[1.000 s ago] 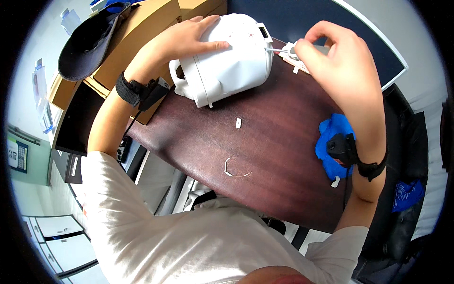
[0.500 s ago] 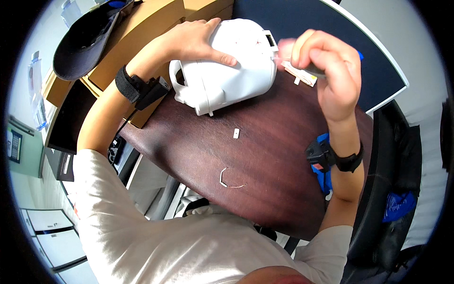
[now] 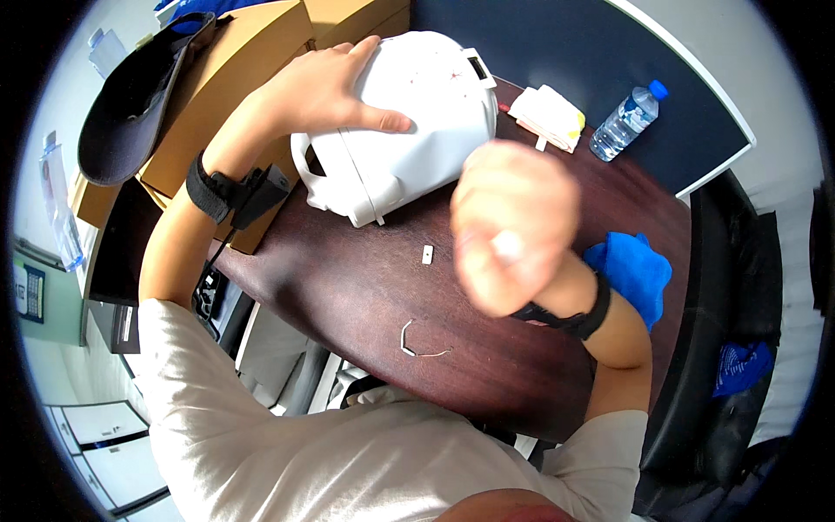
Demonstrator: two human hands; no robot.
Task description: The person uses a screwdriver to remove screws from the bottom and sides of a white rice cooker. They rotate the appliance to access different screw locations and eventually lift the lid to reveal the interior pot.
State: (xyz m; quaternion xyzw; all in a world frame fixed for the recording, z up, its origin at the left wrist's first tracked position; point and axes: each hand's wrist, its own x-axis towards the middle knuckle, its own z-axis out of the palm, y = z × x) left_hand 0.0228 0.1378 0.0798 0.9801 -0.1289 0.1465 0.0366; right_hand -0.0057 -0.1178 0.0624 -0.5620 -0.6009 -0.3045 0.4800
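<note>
Shifted nearer: right hand [image 3: 517, 226], blurred, curled; cannot tell whether clamped on anything. Left hand [image 3: 329, 92]: thumb and fingers apart, on far white appliance [image 3: 435, 130].

The left forearm [image 3: 174, 248] reaches up and forward, its left hand [image 3: 322, 91] palm down, thumb stretched away from the fingers. The right arm [image 3: 622, 365] bends at the elbow; its blurred right hand [image 3: 522, 209] looks curled, though exactly how far is unclear.
</note>
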